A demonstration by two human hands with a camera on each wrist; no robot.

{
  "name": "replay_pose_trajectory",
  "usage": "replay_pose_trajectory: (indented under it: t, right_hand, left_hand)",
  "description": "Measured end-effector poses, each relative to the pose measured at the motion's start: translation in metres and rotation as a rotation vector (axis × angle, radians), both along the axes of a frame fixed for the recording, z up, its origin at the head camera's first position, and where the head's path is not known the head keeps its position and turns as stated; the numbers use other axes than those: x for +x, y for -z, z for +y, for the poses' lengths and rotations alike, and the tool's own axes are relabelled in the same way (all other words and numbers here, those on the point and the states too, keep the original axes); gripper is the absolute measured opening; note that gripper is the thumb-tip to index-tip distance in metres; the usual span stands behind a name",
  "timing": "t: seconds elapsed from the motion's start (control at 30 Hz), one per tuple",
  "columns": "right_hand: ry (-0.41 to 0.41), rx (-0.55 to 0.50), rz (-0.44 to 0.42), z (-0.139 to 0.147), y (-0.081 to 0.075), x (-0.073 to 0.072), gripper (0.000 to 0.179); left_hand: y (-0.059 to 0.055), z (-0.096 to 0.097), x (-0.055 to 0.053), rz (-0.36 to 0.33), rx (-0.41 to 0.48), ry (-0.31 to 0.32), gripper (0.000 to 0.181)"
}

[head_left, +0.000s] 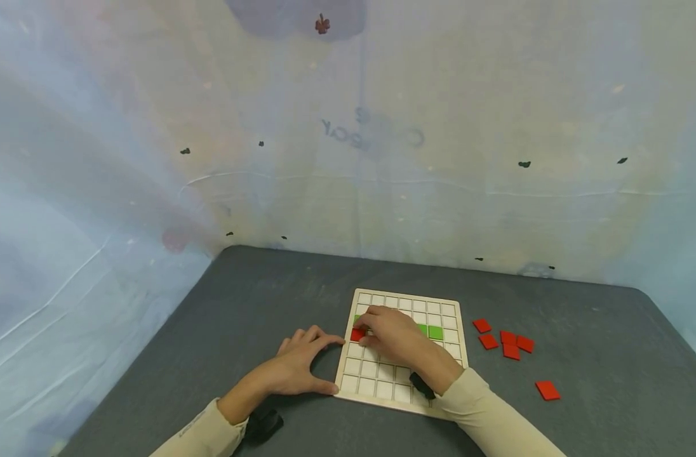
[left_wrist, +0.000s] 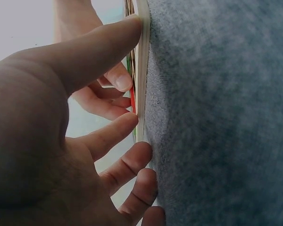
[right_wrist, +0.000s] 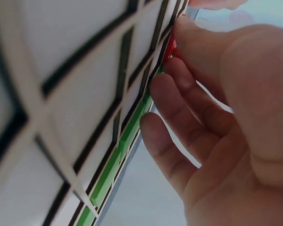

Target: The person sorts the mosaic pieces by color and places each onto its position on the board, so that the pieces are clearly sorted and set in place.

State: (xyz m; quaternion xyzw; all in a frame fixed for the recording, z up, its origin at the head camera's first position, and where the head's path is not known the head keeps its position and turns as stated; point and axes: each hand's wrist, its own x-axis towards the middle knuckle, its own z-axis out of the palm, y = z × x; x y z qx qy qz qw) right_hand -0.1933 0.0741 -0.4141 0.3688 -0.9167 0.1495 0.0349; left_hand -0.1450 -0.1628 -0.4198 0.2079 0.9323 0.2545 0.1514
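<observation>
A wooden grid board (head_left: 382, 402) with pale square cells lies on the table. My left hand (head_left: 293, 366) has its thumb and a fingertip against the board's left edge, fingers spread. Over the board, my right hand (head_left: 396, 333) pinches a red tile (head_left: 357, 334) at a cell in the leftmost column; the same red tile (left_wrist: 133, 100) shows between its thumb and fingers in the left wrist view. Just above that cell runs a row of green tiles (head_left: 435, 332), its middle hidden by the right hand. Green tiles (right_wrist: 106, 176) also line the grid in the right wrist view.
Several loose red tiles (head_left: 508, 338) lie right of the board, some touching each other. A single red tile (head_left: 547, 390) lies nearer the front. The dark grey table (head_left: 279, 285) meets a hanging pale sheet (head_left: 382, 209) at the back and left.
</observation>
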Motion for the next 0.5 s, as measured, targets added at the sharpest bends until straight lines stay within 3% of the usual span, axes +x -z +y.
replay_pose_trajectory:
  t: [0.37, 0.5]
  right_hand:
    - [0.018, 0.07, 0.039, 0.014, -0.006, 0.007, 0.026]
    - [-0.011, 0.054, 0.083, 0.026, -0.005, 0.012, 0.025]
  left_hand:
    - [0.001, 0.001, -0.001, 0.018, -0.01, 0.002, 0.079]
    - [0.002, -0.001, -0.001, 0.012, -0.012, -0.003, 0.079]
